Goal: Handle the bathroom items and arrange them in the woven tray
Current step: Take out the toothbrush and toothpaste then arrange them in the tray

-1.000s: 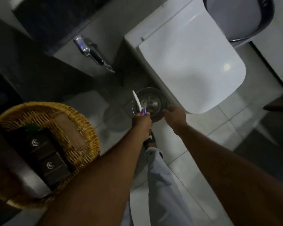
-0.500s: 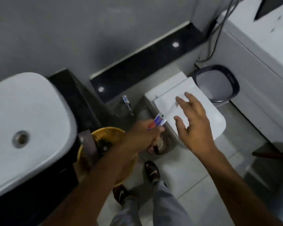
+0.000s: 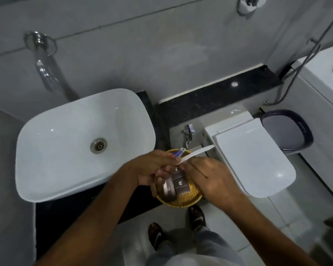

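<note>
we observe both hands over the woven tray [image 3: 183, 201], which sits on the dark table [image 3: 65, 214] at its right edge, just beside the white sink [image 3: 52, 150] and near the closed toilet [image 3: 258, 160]. the left hand [image 3: 152, 169] is closed around a white toothbrush [image 3: 197, 153] and a small toothpaste tube [image 3: 178, 152]; the brush head points up and right, past the tray rim. the right hand [image 3: 211, 179] rests at the handle end with fingers partly curled; we cannot tell whether it grips the handle or only steadies it. in the tray lie dark boxed sachets [image 3: 180, 184] and a dark tube [image 3: 168, 190], packed toward the middle.

we judge the step in hand to be the laying down of brush and paste. to do it well, we would lower the brush flat along the free right side of the tray, parallel to the sachets, and release only once it is supported. the tray sits close to the table edge, so downward pressure on its right rim should be avoided.
</note>
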Motion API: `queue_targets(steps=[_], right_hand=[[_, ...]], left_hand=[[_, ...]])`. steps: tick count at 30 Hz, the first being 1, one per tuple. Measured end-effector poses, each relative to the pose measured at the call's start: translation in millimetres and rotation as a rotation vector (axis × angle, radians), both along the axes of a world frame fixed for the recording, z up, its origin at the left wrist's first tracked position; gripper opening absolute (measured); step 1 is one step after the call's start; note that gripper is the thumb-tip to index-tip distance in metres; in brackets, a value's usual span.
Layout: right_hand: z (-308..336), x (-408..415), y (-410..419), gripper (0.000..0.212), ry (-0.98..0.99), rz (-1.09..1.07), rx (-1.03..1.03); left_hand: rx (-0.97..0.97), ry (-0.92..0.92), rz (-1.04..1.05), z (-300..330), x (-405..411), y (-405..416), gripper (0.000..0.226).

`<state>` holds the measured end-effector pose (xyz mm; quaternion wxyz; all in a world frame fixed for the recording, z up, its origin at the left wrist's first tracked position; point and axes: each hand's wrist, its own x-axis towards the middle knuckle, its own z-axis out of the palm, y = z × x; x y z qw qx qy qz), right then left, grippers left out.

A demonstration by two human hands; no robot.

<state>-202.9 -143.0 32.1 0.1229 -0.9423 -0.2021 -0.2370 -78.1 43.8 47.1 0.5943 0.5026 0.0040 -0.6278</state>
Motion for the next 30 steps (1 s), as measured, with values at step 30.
queue_targets(steps=[30], right_hand=[[-94, 52, 30, 0.013, 1.000, -0.833, 0.590]], left_hand=[[0.666, -0.832, 0.130, -76, -66, 27, 0.027]])
